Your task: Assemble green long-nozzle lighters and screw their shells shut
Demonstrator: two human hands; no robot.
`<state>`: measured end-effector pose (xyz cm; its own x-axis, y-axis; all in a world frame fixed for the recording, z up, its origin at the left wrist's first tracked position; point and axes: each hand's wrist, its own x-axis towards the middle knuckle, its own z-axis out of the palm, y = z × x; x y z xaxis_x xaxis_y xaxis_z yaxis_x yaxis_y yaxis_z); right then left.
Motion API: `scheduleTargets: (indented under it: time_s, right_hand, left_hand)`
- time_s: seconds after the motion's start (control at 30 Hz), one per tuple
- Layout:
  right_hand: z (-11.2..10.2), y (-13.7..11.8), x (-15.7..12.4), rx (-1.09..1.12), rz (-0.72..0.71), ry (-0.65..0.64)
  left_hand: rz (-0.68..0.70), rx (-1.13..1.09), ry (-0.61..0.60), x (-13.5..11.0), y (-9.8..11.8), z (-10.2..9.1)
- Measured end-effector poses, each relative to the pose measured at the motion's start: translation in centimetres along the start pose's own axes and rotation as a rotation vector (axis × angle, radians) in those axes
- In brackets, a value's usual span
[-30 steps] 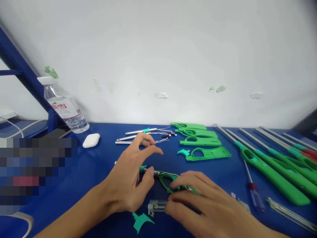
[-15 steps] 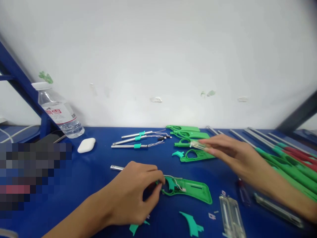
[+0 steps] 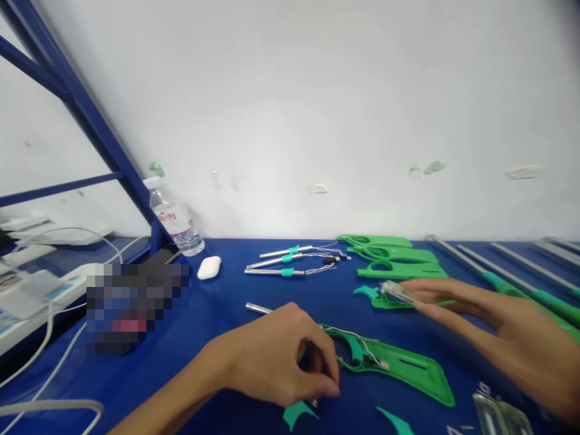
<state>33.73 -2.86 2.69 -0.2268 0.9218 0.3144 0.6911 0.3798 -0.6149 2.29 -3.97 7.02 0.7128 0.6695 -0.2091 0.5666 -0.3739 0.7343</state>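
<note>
My left hand [image 3: 281, 356] is closed in a pinch at the front end of a green lighter shell half [image 3: 399, 365] that lies on the blue table [image 3: 217, 320]; a metal tube [image 3: 258, 309] sticks out to its left, and white wires run across the shell. My right hand [image 3: 493, 329] reaches left with its fingers closed on a small clear plastic part [image 3: 396, 291], held just above another green shell half [image 3: 385, 299]. Teal trigger pieces [image 3: 296, 414] lie near my left hand.
Stacked green shell halves [image 3: 394, 254] and metal tubes with wires [image 3: 290, 261] lie farther back. Assembled long green lighters [image 3: 521, 284] fill the right side. A white earbud case [image 3: 209, 267], a water bottle [image 3: 174, 220], cables and a blue frame stand at the left. A white wall is behind.
My right hand lifted the clear part from near the front edge and carried it back to the right. My left hand closed on the shell's front end. The view swung left.
</note>
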Motion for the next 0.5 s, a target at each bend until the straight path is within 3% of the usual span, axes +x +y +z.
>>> scheduleTargets:
  time_s: [0.27,0.5]
  right_hand:
    - [0.8,-0.8,-0.3,-0.028,-0.037,0.117]
    - [0.7,-0.6,-0.2,-0.033,-0.001,-0.001]
  left_hand:
    - [-0.011,-0.173,-0.132,-0.1,-1.7,-0.7]
    - [-0.007,-0.129,-0.085,0.1,-1.5,-0.5]
